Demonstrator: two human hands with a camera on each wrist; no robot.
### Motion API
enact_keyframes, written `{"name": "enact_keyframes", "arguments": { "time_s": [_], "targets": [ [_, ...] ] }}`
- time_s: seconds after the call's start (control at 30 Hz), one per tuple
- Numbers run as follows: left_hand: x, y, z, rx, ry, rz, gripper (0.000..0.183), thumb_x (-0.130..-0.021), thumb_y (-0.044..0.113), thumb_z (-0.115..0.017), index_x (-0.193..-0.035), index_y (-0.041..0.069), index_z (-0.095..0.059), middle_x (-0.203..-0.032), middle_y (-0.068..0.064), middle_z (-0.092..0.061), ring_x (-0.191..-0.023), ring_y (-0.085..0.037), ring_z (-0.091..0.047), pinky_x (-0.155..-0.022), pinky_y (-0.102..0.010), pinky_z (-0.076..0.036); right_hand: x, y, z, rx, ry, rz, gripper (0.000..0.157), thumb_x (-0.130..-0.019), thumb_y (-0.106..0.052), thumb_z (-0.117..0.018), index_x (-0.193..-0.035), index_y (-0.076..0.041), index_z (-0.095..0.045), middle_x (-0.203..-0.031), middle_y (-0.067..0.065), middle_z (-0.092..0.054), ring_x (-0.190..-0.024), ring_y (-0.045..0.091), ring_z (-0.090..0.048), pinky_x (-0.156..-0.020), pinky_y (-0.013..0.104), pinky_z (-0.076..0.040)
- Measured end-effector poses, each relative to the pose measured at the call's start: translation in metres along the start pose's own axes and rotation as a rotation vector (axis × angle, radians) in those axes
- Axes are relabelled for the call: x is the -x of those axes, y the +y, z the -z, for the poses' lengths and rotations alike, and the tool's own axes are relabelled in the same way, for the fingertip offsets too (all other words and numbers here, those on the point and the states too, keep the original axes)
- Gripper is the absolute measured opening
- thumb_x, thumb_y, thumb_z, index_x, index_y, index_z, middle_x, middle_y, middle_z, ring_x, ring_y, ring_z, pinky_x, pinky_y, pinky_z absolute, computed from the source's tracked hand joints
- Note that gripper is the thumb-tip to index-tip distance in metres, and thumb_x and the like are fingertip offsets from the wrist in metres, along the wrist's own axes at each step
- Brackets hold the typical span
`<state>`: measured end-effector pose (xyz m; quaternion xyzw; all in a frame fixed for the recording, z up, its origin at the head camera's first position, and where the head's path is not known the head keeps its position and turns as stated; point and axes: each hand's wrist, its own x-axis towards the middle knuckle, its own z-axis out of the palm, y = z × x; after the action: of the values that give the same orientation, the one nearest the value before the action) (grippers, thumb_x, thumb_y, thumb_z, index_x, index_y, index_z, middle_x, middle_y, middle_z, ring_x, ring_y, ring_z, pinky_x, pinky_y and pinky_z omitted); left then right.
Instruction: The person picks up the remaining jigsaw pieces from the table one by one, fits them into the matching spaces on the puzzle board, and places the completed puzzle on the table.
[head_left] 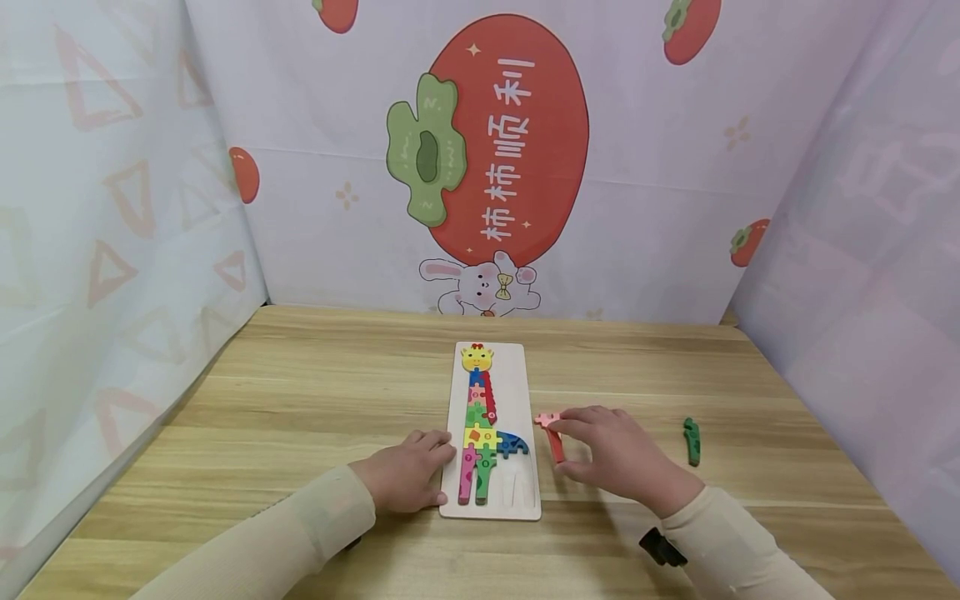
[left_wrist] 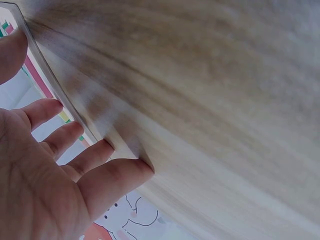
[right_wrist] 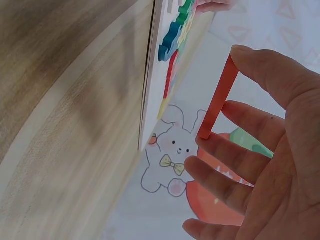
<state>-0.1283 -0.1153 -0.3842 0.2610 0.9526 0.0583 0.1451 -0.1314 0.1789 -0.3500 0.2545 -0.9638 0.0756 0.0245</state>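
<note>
A pale wooden puzzle board (head_left: pixel 517 379) holds a giraffe made of numbered pieces, its yellow head (head_left: pixel 477 358) at the far end. A blue piece (head_left: pixel 512 444) juts right from the yellow body piece, above bare outlined slots. Along the board's left edge rests my left hand (head_left: pixel 408 471), fingertips and thumb on the rim, holding no piece. My right hand (head_left: pixel 618 454) pinches a red puzzle piece (right_wrist: pixel 220 100) by its sides, between thumb and fingers. In the head view this piece looks pink at its top and sits just right of the board.
A loose green puzzle piece (head_left: pixel 692 442) lies on the wooden table (head_left: pixel 337 358), to the right of my right hand. Printed cloth (head_left: pixel 315 225) with a large persimmon and a rabbit hangs behind the table, and more cloth walls stand at both sides.
</note>
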Motion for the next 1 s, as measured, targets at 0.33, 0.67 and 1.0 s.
{"name": "enact_keyframes", "arguments": {
  "time_s": [0.33,0.67,1.0],
  "targets": [
    [-0.0005,-0.0002,0.0005,0.003,-0.007,0.008,0.064,-0.083,0.043,-0.072,-0.137,0.015,-0.051,-0.145,-0.005,-0.041,-0.128,-0.027,-0.042,-0.097,-0.041,-0.049,-0.0032,-0.0038,-0.0020,0.005,-0.004,0.005,0.047,-0.076,-0.038,-0.080,-0.118,-0.019,-0.070,-0.121,0.002,-0.065,-0.116,0.026,-0.057,-0.096,0.051,-0.044],
    [-0.0012,-0.0008,-0.0008,0.007,-0.012,0.008,0.064,-0.083,0.043,-0.073,-0.137,0.016,-0.051,-0.146,-0.005,-0.041,-0.128,-0.027,-0.041,-0.096,-0.040,-0.050,-0.0049,-0.0066,-0.0056,0.004,-0.013,0.041,0.046,-0.077,-0.039,-0.080,-0.118,-0.020,-0.070,-0.120,0.002,-0.066,-0.115,0.026,-0.058,-0.094,0.051,-0.046],
    [-0.0010,-0.0009,-0.0016,0.001,-0.007,0.003,0.064,-0.084,0.044,-0.072,-0.138,0.016,-0.051,-0.146,-0.005,-0.041,-0.128,-0.027,-0.042,-0.097,-0.041,-0.049,-0.0046,-0.0099,-0.0052,0.001,-0.019,0.046,0.046,-0.077,-0.040,-0.079,-0.118,-0.020,-0.070,-0.121,0.002,-0.066,-0.115,0.026,-0.057,-0.094,0.052,-0.046]
  ]
}}
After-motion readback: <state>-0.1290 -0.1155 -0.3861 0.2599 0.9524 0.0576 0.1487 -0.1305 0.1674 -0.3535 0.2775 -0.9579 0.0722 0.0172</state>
